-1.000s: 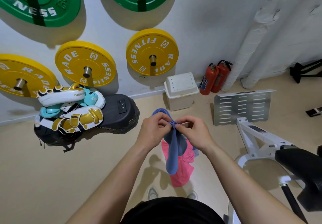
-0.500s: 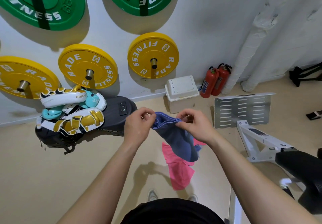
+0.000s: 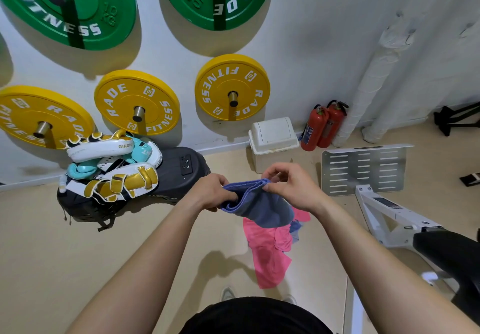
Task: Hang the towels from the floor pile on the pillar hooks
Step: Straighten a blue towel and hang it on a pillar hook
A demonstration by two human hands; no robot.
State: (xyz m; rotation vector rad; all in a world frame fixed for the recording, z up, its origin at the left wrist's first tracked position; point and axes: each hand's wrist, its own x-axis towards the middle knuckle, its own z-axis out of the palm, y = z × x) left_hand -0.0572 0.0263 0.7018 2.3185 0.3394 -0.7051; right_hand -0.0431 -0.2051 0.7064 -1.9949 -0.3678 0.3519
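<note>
**Blue towel held at centre**

Green plates point(image 3: 65, 3) at 11 and 12 o'clock read "FITNESS" and "10 KG". Yellow plates point(image 3: 137, 102) from 9 to 12 o'clock read "RADE FITNESS". A pad point(image 3: 98, 147) at 9 o'clock shows "GINGP", the rest hidden. The pink towel point(image 3: 270, 255) lies on the floor point(image 3: 78, 255) at 5 o'clock. The blue towel point(image 3: 259, 205) hangs at centre, above the pink one. The left hand point(image 3: 210, 193) grips its left end, fingers curled round it. The right hand point(image 3: 293, 190) pinches its top edge.

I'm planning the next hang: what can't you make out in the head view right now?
Pillar hooks: outside the head view's frame.
Floor pile: top covered by the blue towel and right hand; towel count unclear.
Left hand fingertips: buried in the blue towel's folds.
</note>
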